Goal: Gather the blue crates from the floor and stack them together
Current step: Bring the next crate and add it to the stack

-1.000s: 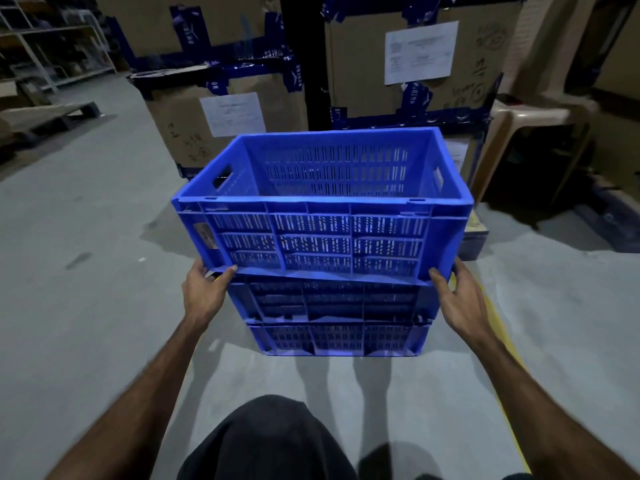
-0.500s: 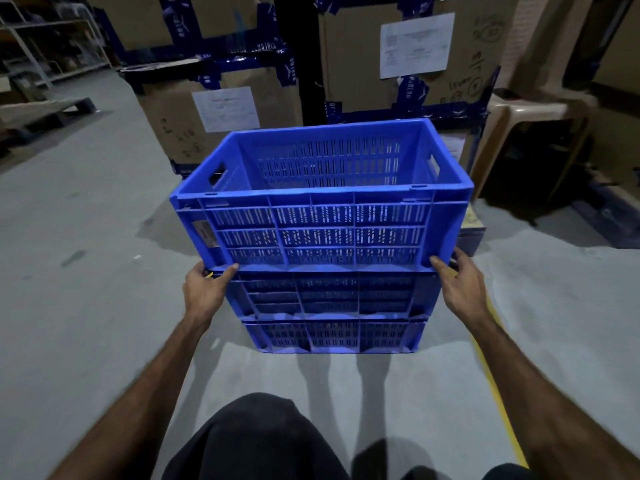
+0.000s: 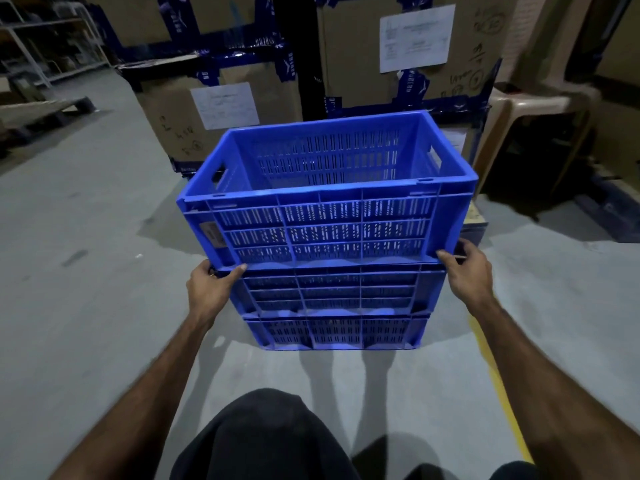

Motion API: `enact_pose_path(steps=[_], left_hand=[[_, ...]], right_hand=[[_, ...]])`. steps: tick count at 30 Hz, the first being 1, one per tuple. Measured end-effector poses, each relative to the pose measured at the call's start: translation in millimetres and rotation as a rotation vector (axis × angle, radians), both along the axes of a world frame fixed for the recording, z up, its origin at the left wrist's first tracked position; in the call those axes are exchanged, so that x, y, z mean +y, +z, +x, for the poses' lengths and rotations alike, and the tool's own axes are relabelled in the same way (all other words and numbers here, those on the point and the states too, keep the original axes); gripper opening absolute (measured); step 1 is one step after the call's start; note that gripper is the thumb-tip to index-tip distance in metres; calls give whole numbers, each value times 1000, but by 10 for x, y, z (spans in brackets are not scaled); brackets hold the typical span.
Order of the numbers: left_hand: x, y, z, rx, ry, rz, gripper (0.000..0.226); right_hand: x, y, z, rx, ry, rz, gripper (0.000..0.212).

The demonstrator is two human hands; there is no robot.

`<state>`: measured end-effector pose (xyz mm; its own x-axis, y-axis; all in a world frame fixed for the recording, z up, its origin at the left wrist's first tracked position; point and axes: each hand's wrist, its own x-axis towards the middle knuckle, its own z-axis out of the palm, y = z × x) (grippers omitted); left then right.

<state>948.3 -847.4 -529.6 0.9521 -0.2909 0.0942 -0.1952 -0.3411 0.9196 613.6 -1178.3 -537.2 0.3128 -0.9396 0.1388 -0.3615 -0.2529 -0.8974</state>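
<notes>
While the grey concrete floor spreads out under everything, the big brown cardboard boxes with white paper labels loom right behind the stack, strapped in blue tape. Off to the stack's right, a beige plastic chair sits in shadow, and a yellow painted floor line runs along the floor on that same side. Centre stage: a stack of blue slotted plastic crates, three high. The top blue crate is open and empty, resting on the middle blue crate, which sits on the bottom blue crate on the floor. At the stack's left corner, the left hand curls its fingers round the base edge of the top crate. At the right corner, the right hand grips that same base edge, thumb laid along the front.
</notes>
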Motion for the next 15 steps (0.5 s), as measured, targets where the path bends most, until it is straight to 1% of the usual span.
enact_pose_path(steps=[3,5,12,15], left_hand=[[4,-14,11,28,12,-21,57],[4,-24,36,41,8,-27,56],[20,5,64,19,-18,-16,45],[18,8,69,27,-22,-20,43]], right_hand=[[-26,-56,-20,45,23,-14,43],[-27,-56,-3,68,23,-18,41],[20,-97,-4,-68,24,71,44],[46,-105,2,-93,17,95,43]])
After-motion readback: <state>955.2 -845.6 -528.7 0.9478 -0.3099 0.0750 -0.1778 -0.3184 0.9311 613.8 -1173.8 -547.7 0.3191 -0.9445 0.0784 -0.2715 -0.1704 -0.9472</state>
